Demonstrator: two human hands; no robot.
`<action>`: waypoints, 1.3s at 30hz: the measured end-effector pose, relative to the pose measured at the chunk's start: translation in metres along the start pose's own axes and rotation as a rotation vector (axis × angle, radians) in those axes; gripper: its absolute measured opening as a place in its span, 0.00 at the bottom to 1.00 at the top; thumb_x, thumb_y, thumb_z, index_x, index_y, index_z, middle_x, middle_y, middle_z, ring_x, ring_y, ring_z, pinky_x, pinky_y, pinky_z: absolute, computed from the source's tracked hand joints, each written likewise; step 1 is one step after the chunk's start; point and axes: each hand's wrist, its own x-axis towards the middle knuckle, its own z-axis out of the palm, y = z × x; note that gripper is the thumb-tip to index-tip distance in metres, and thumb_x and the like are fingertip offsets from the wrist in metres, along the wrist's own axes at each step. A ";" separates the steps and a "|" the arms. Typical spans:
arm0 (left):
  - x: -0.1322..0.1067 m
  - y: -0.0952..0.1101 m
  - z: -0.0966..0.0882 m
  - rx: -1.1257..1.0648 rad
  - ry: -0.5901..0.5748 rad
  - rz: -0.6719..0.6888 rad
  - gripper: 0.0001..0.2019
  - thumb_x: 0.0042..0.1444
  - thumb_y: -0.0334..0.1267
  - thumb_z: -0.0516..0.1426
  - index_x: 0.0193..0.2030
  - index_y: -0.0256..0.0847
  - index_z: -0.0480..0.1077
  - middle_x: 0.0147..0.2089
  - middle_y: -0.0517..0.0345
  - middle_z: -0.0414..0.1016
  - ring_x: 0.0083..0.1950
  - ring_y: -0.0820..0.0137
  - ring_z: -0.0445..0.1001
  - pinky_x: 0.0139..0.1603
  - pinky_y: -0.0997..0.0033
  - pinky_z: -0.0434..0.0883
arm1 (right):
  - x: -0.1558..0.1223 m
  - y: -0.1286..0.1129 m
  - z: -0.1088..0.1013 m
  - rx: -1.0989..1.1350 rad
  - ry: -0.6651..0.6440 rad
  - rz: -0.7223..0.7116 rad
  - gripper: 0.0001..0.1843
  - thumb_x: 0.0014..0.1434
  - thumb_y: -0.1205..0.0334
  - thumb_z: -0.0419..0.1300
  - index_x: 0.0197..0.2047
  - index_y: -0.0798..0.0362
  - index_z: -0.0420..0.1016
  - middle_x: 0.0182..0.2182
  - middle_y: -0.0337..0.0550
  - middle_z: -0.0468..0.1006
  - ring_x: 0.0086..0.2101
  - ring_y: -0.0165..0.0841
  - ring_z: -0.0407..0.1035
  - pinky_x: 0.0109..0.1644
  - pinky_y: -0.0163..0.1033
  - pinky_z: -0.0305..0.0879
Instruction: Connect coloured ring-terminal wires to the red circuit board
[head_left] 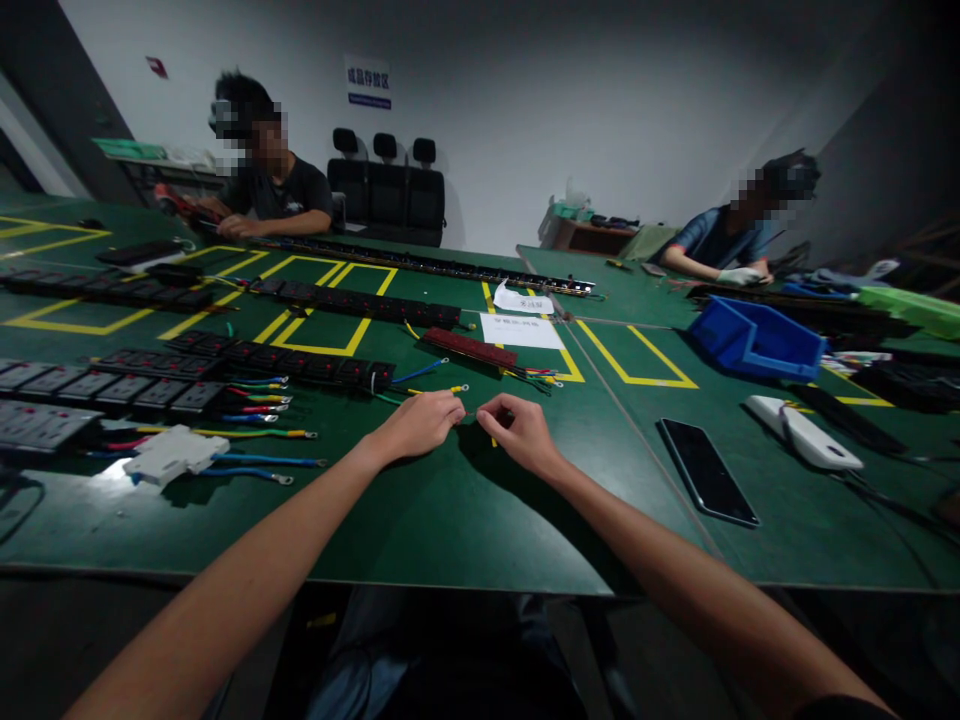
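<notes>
Above the green table, my left hand (421, 425) and my right hand (519, 432) face each other, fingertips nearly meeting. Both are closed in a pinch. Between them shows a short bit of thin red wire (470, 414); the rest of it is hidden by the fingers. A small yellow piece (493, 441) peeks out under my right hand. Just beyond lie a dark red strip (469, 348) with coloured wires and ring terminals (551, 380), and a black socket strip (315, 365) whose blue wire ends in a lug, left of my left hand.
Several socket strips (105, 385) and a grey-white connector block (176, 453) lie at left. At right are a phone (707, 470), a white device (802, 432) with a cable and a blue bin (757, 338). Paper sheets (521, 331) lie ahead. Two people (281, 190) (720, 240) work across the table.
</notes>
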 end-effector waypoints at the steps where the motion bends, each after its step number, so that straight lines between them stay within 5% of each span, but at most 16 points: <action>1: 0.000 0.000 0.000 0.002 -0.001 -0.001 0.15 0.70 0.33 0.48 0.38 0.39 0.74 0.39 0.52 0.75 0.41 0.64 0.74 0.42 0.67 0.68 | 0.000 -0.001 0.000 -0.003 -0.001 -0.006 0.13 0.60 0.53 0.60 0.31 0.53 0.78 0.24 0.41 0.78 0.24 0.31 0.68 0.29 0.35 0.63; 39: 0.001 0.002 -0.001 0.017 -0.024 -0.031 0.15 0.71 0.34 0.48 0.37 0.39 0.74 0.39 0.52 0.75 0.41 0.64 0.74 0.41 0.68 0.68 | -0.001 0.002 0.004 -0.165 0.055 -0.126 0.11 0.62 0.57 0.59 0.30 0.52 0.76 0.24 0.41 0.76 0.25 0.31 0.67 0.31 0.36 0.61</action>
